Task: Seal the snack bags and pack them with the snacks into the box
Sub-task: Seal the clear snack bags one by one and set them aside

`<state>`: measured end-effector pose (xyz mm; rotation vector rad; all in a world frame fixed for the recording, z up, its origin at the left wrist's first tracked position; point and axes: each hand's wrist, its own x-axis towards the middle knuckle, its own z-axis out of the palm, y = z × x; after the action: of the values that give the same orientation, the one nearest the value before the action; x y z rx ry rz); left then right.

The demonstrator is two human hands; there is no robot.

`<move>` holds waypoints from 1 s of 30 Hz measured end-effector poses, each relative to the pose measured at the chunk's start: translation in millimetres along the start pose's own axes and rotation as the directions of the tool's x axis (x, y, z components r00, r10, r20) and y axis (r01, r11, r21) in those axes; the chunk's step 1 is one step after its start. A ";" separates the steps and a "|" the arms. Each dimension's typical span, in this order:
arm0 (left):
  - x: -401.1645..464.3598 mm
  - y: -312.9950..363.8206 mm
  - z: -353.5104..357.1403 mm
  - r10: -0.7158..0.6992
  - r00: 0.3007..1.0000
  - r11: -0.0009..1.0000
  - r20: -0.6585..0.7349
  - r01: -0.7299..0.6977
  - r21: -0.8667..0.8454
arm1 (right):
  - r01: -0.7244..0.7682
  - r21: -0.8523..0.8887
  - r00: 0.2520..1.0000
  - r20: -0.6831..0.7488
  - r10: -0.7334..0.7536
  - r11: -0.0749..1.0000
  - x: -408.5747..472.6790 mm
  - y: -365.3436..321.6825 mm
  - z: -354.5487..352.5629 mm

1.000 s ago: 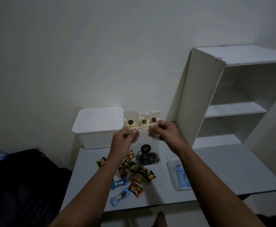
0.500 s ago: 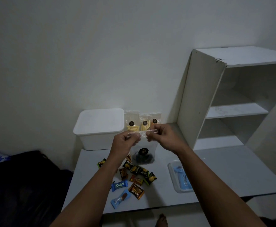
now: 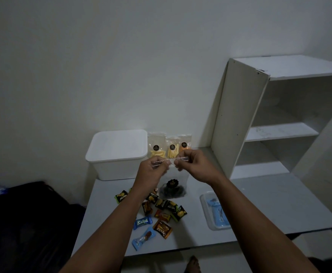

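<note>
Now the left hand [image 3: 154,168] and right hand [image 3: 193,164] pinch the clear snack bag's [image 3: 174,183] top strip above the table [image 3: 259,203]; it looks light, thin and slippery; hold the corners.

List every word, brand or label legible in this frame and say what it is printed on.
"Kalpa": blue snack wrapper on the white table.
"nextar", upside down: orange-brown wrapper and black-and-green wrapper.
Round black sticker on the clear snack bag pinched by left hand and right hand: too blurred.
Stickers on the three bags by the wall: unreadable.
</note>
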<state>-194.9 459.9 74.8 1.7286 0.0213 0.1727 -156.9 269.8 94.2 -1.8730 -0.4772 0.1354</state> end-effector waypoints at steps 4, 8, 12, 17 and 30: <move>2.0 -0.9 -2.3 0.002 0.999 1.000 0.050 -0.004 0.026 | -0.018 0.049 0.999 -0.030 0.020 0.999 1.5 -0.6 3.1; 1.4 -2.9 -5.5 0.061 0.996 0.991 0.067 -0.069 0.118 | -0.022 0.041 1.000 0.005 0.022 0.999 2.3 -0.8 4.0; -1.2 -2.8 -3.0 0.037 0.998 0.999 0.040 -0.038 0.018 | -0.003 -0.019 1.000 -0.005 0.003 1.000 4.1 2.4 7.2; -1.6 -6.7 -9.4 0.049 0.998 0.998 0.049 -0.051 0.035 | -0.032 0.024 0.999 -0.029 0.033 0.999 1.5 3.5 4.7; -0.7 -12.2 -12.3 0.075 0.986 0.979 0.146 -0.101 0.178 | 0.002 -0.036 1.000 0.018 -0.001 0.999 -3.6 4.3 9.0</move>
<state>-196.2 473.9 64.6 1.9248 -0.1463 0.1185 -161.9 275.1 86.5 -1.9076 -0.4966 0.1436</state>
